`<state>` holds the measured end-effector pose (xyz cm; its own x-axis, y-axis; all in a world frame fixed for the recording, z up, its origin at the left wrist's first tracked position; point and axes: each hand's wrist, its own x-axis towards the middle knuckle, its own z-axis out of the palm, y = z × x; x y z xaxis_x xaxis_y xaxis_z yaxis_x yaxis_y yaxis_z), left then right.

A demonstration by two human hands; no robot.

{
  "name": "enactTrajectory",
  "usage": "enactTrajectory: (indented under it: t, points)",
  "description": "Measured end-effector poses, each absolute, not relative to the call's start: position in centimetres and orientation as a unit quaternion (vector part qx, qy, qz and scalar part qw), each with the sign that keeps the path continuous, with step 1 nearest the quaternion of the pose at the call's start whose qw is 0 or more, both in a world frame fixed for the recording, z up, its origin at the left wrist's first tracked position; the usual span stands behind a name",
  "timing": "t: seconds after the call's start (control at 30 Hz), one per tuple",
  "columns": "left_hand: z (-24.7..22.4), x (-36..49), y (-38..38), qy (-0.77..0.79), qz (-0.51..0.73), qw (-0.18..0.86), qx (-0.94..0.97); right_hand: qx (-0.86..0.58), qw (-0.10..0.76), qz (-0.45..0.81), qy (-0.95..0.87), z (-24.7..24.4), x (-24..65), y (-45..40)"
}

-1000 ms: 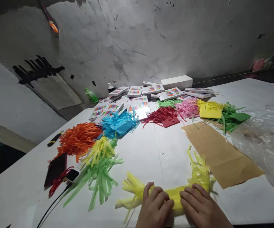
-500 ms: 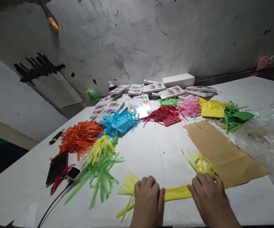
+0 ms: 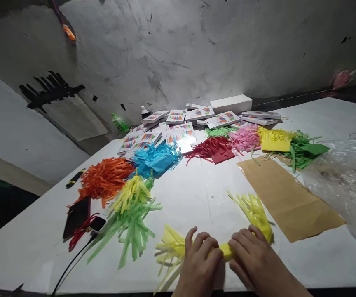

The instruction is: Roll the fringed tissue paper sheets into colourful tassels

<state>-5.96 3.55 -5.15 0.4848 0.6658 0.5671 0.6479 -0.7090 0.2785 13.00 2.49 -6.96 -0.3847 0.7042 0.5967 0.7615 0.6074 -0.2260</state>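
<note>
Yellow paper (image 3: 226, 251) under both hands (image 3: 200, 260) (image 3: 251, 253)

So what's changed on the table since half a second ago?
The left hand and right hand have moved closer together, leaving less of the yellow strip showing between them. Its right-end fringe has shifted left. Both hands are still on the strip. The orange bundle, blue bundle and brown sheet stayed put.

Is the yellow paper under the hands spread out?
Not its middle: the yellow paper is a thin strip between left hand and right hand.
</note>
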Motion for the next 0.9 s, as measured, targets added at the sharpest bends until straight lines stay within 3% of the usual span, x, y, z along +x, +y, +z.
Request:
enactTrajectory:
  t: [0.17,0.33,0.63,0.77,0.9]
  points:
    - [-5.4,-6.4,3.8,0.396,0.338,0.046,0.852,-0.395,0.317,-0.117,-0.854,-7.1,13.6,2.7]
    - [-4.6,-7.5,3.3,0.431,0.279,0.111,0.851,-0.458,0.336,-0.048,-0.822,-7.1,16.8,2.4]
    - [-5.4,-6.1,3.4,0.551,0.232,0.035,0.801,-0.582,0.265,-0.117,-0.76,-7.2,16.0,3.4]
    - [-5.6,-6.6,3.8,0.475,0.28,0.043,0.833,-0.472,0.346,-0.103,-0.804,-6.4,15.2,3.3]
    - [-5.1,-6.9,3.8,0.428,0.292,0.024,0.855,-0.39,0.335,-0.077,-0.854,-6.0,14.6,3.3]
